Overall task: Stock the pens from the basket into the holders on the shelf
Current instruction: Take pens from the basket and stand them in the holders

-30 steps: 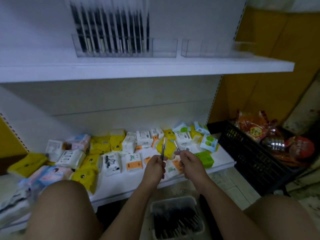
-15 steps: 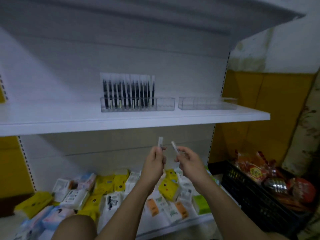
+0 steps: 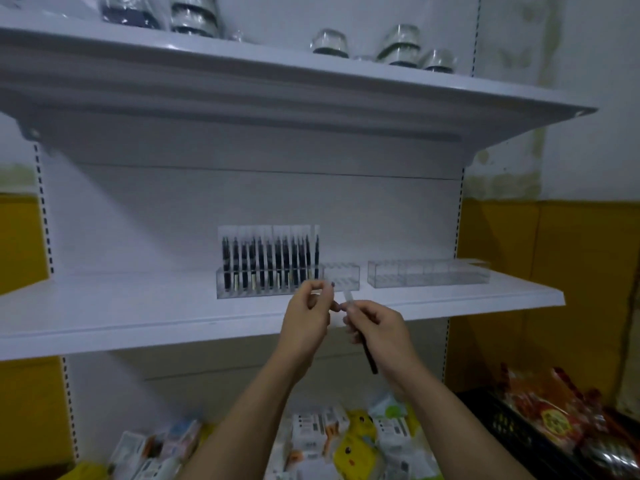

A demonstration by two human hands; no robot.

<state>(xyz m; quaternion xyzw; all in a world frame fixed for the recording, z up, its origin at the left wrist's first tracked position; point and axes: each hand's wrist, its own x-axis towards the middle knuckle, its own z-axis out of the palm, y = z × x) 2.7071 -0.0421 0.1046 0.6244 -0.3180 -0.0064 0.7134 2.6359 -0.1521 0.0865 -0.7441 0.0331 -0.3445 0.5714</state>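
On the middle shelf (image 3: pixel 138 306) two clear holders stand side by side, a little apart. The left holder (image 3: pixel 239 289) carries a row of dark pens (image 3: pixel 270 261) standing upright in clear sleeves, filling it from its left end to roughly three quarters along. The slots at its right end show only clear plastic. The right holder (image 3: pixel 427 277) likewise shows only its clear dividers.

Both hands are raised in front of the left holder's right end. The right hand (image 3: pixel 377 327) has its fingers curled round a pen (image 3: pixel 370 358). The pen's dark body slants down past the wrist and its pale sleeve end pokes up between the two hands. The left hand (image 3: pixel 306 315) is curled with thumb and forefinger closed in a ring against the holder's front wall; whether it holds anything I cannot tell.

The upper shelf (image 3: pixel 311 77) holds wrapped jars (image 3: pixel 398 46). Yellow and white packets (image 3: pixel 349 441) lie on the bottom shelf, and a black crate (image 3: pixel 502 427) of red packets (image 3: pixel 554 420) sits to the right.

Half a second ago the hands were below the middle shelf's edge, each with a sleeved pen sticking up. Now they have risen to the holder and the pale tip above the left hand no longer shows. The view has tilted up, bringing the jars into sight.
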